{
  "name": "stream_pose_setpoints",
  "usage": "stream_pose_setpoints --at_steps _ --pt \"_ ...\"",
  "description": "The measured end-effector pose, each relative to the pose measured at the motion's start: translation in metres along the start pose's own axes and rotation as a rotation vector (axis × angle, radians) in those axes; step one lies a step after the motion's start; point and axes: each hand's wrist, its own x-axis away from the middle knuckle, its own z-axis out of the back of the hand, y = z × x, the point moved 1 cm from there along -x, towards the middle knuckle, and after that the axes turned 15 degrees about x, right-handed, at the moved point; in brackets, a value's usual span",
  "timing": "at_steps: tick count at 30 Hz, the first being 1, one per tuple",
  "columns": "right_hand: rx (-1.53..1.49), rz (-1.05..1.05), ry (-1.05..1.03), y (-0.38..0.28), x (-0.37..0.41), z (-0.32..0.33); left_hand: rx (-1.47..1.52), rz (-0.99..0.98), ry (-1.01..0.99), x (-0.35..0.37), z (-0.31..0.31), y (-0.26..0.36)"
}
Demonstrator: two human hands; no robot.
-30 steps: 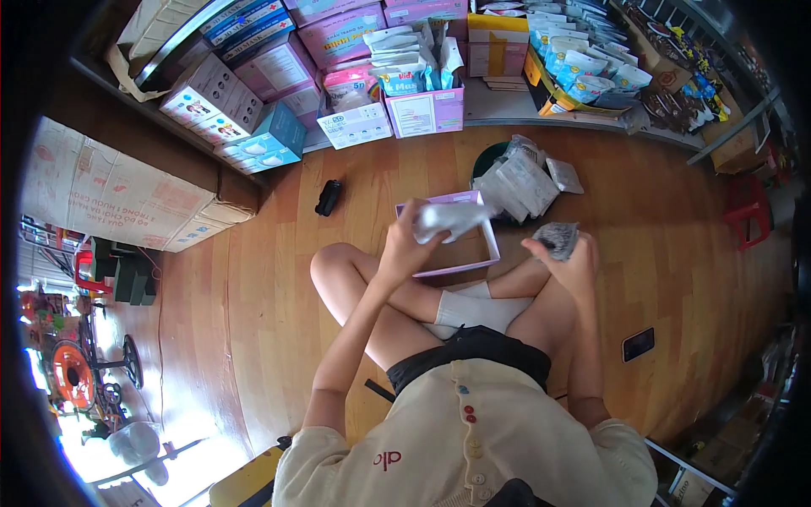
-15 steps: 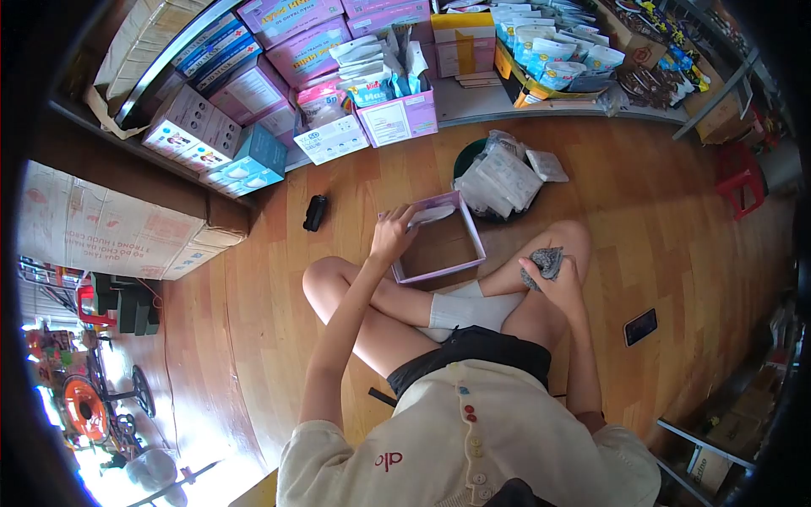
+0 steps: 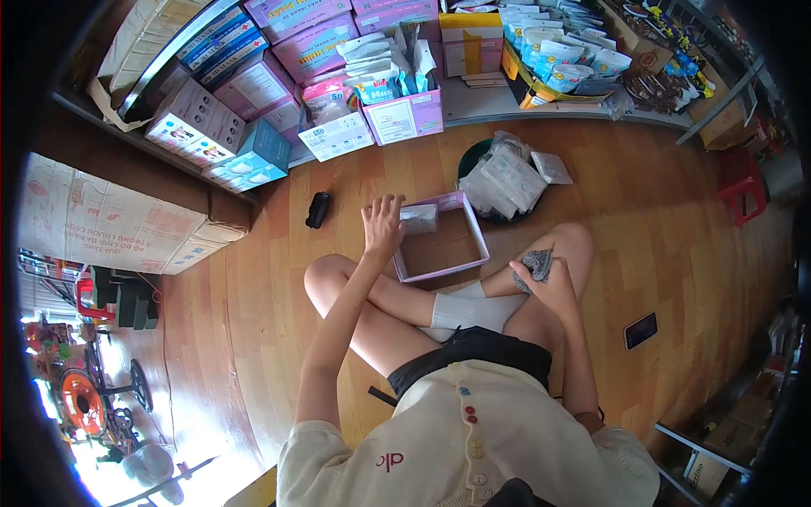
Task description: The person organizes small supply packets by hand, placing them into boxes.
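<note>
Your L hand [image 3: 383,226] released white pkt [image 3: 421,220] just R of spread fingers [image 3: 389,209], lengthwise L-R; R hand [image 3: 557,283] clamps grey pkt [image 3: 536,265].

An open, lilac-rimmed box [image 3: 448,250] with a brown inside sits askew on the wooden floor [image 3: 270,296], a pale packet [image 3: 420,220] lying at its ten o'clock corner. Toward four o'clock, the right hand [image 3: 557,286] grips a speckled grey bundle [image 3: 534,264].
</note>
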Motion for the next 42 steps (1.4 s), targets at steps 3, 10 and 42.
stream_pose_setpoints --at_steps 3,10,42 --pt "0.021 -0.018 -0.019 0.004 -0.001 0.001 0.017 -0.01 0.012 -0.002 0.002 0.006" --pt "0.023 -0.057 -0.068 0.006 -0.001 0.0 0.033 0.027 -0.07 -0.002 -0.007 -0.006" --pt "0.496 -0.047 -0.119 0.166 -0.151 -0.07 0.416 0.029 0.102 0.036 0.03 0.045"
